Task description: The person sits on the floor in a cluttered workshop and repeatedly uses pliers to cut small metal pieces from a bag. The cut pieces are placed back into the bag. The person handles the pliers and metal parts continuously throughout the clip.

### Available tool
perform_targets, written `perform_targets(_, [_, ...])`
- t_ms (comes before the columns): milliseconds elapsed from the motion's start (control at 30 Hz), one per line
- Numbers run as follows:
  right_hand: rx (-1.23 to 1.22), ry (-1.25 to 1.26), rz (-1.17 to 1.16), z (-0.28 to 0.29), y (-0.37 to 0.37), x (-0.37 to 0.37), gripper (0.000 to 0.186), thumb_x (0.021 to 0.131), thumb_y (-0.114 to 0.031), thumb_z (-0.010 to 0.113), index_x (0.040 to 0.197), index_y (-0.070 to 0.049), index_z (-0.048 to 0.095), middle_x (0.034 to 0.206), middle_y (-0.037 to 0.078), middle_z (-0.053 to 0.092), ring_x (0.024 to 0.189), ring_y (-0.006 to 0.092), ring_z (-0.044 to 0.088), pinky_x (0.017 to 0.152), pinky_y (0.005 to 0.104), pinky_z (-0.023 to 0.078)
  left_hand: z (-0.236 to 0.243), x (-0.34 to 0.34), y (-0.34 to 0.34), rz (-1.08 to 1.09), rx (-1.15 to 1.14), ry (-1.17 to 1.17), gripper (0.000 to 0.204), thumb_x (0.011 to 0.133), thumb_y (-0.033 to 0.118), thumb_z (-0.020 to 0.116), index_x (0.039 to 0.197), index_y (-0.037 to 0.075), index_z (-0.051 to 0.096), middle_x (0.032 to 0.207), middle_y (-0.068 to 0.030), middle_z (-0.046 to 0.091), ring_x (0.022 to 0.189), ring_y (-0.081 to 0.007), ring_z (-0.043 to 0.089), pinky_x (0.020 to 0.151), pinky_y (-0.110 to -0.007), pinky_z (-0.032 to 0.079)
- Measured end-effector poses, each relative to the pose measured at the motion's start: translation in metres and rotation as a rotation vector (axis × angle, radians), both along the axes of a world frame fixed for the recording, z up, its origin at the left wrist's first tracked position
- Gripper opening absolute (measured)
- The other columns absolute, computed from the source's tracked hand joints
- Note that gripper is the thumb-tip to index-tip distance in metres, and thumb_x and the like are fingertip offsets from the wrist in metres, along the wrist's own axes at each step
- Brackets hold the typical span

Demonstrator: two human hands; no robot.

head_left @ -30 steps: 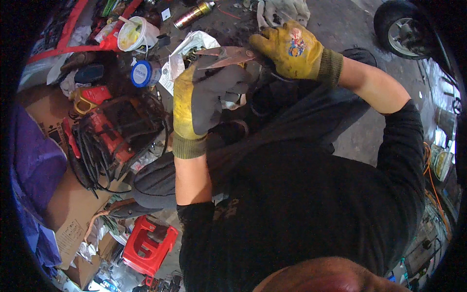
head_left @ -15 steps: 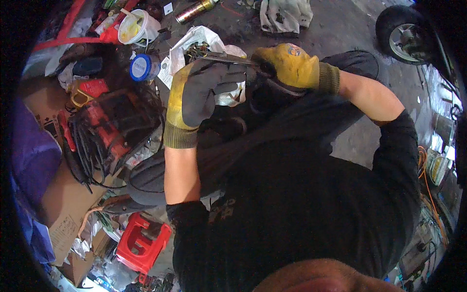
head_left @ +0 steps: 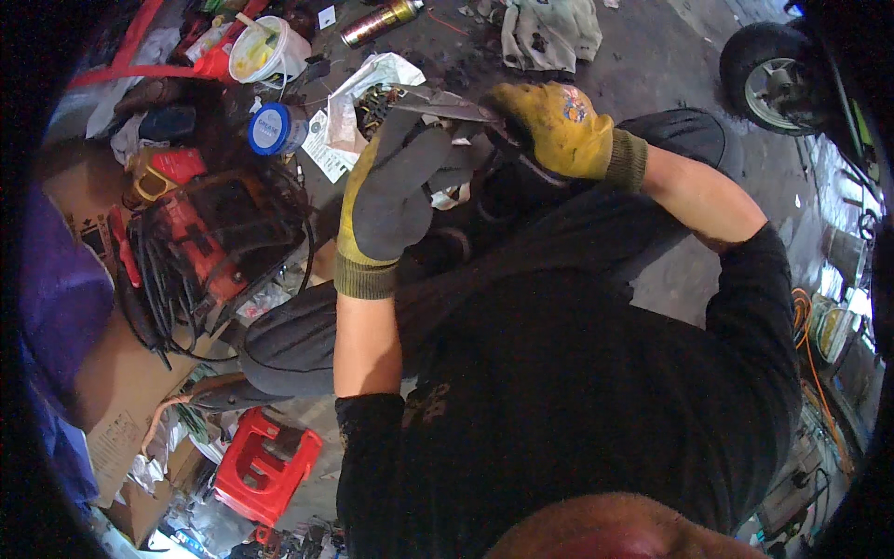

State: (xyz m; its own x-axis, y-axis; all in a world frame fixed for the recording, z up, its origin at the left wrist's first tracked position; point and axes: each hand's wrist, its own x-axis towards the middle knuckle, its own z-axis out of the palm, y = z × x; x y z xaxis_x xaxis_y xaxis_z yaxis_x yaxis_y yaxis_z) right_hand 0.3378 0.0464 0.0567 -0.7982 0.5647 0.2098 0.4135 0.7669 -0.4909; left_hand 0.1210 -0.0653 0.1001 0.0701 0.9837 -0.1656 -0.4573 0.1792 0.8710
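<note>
Yellow work gloves with dark grey palms cover both my hands. My right hand (head_left: 556,129) is closed round the right end of a flat, tapered dark metal piece (head_left: 445,102), whose exact kind I cannot make out. The piece slants leftward, level with the fingers of my left hand (head_left: 396,191). Those fingers are bent against it from below, partly hidden by the metal. Just behind the left hand lies an open white bag (head_left: 384,70) with small dark and brassy pieces inside.
To the left stand a blue-lidded tub (head_left: 270,129), a white bucket (head_left: 279,56) and a red-and-black machine (head_left: 200,242) with coiled cables. A spray can (head_left: 382,20) and a grey cloth (head_left: 549,33) lie beyond. A red plastic stool (head_left: 265,466) is lower left; a wheel (head_left: 768,79) stands right.
The metal piece has turned, showing more of its flat face. My left hand has shifted slightly right and down, its fingers tilting more upward. My right hand keeps its grip.
</note>
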Motion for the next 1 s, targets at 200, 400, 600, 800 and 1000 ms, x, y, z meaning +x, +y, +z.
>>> perform_targets(200, [0.093, -0.061, -0.012, 0.013, -0.001, -0.004, 0.041, 0.086, -0.018, 0.066, 0.125, -0.007, 0.059, 0.1, 0.017, 0.071, 0.091, 0.0377, 0.07, 0.078, 0.0469, 0.055, -0.002, -0.009, -0.005, -0.119, -0.164, -0.304, 0.024, 0.106, 0.011, 0.052, 0.126, 0.001, 0.059, 0.119, -0.0148, 0.069, 0.097, -0.0221, 0.072, 0.081, -0.032, 0.058])
perform_targets(400, [0.217, -0.046, -0.08, 0.007, -0.009, -0.004, 0.045, 0.084, -0.021, 0.067, 0.126, -0.006, 0.059, 0.099, 0.016, 0.07, 0.089, 0.0366, 0.069, 0.076, 0.0465, 0.056, -0.011, 0.013, -0.005, 0.09, -0.124, -0.464, 0.025, 0.103, 0.013, 0.057, 0.126, 0.004, 0.059, 0.123, -0.0179, 0.068, 0.1, -0.0274, 0.073, 0.073, -0.03, 0.058])
perform_targets(600, [0.277, -0.044, -0.05, 0.013, -0.007, -0.004, 0.043, 0.085, -0.023, 0.067, 0.125, -0.007, 0.06, 0.099, 0.017, 0.07, 0.088, 0.0351, 0.07, 0.076, 0.0456, 0.055, -0.033, 0.009, -0.013, 0.052, -0.133, -0.783, 0.026, 0.098, 0.009, 0.063, 0.123, 0.003, 0.061, 0.113, -0.0135, 0.068, 0.097, -0.0238, 0.071, 0.067, -0.025, 0.055])
perform_targets(800, [0.367, -0.129, -0.01, 0.022, -0.003, -0.006, 0.043, 0.086, -0.025, 0.067, 0.124, -0.008, 0.06, 0.104, 0.015, 0.068, 0.093, 0.0332, 0.069, 0.077, 0.0449, 0.053, 0.006, 0.031, -0.011, 0.285, -0.112, 0.062, 0.021, 0.097, 0.008, 0.067, 0.116, -0.001, 0.065, 0.105, -0.0091, 0.069, 0.088, -0.0166, 0.07, 0.062, -0.025, 0.051])
perform_targets(1000, [0.46, -0.004, 0.013, 0.028, 0.006, -0.009, 0.046, 0.085, -0.026, 0.068, 0.127, -0.008, 0.06, 0.108, 0.015, 0.066, 0.097, 0.033, 0.067, 0.079, 0.0452, 0.053, 0.023, 0.023, -0.01, 0.111, -0.299, 0.023, 0.023, 0.097, 0.015, 0.069, 0.116, 0.002, 0.066, 0.101, -0.0113, 0.073, 0.082, -0.0159, 0.07, 0.063, -0.026, 0.052])
